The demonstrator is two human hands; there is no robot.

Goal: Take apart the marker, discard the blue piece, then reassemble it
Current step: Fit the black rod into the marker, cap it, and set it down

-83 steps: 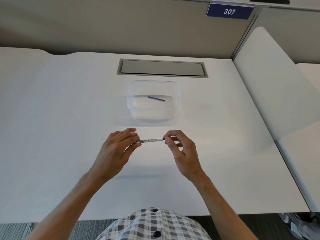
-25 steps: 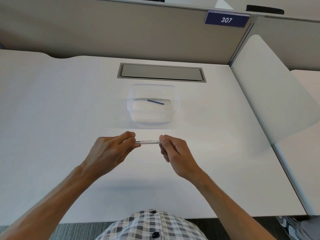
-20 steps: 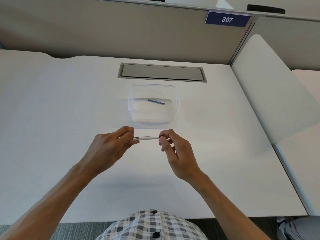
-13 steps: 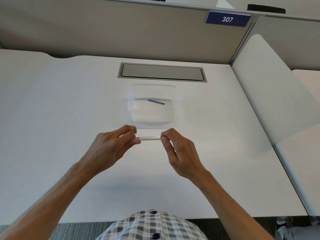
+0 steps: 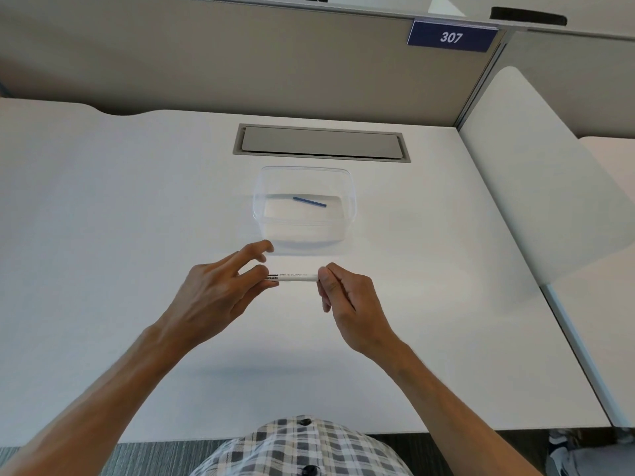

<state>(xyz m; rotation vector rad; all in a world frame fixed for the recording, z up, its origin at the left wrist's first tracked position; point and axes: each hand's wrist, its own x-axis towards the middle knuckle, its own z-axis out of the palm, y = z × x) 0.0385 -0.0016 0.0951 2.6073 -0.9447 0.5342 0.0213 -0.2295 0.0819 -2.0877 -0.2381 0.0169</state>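
Marker (image 5: 293, 277) held level between both hands above the white desk (image 5: 103, 235).

The left hand (image 5: 213, 297) pinches its left end, index finger lifted free; the right hand (image 5: 350, 297) curls around its right end. Just beyond stands a clear container (image 5: 348, 214) holding the blue piece (image 5: 309, 202). Farther back lie a grey cable hatch (image 5: 321, 143) and sign 307 (image 5: 450, 37).

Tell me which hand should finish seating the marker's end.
Probably the right hand: it pinches the marker at its right end, while the left hand steadies the other end, upper fingers lifted.
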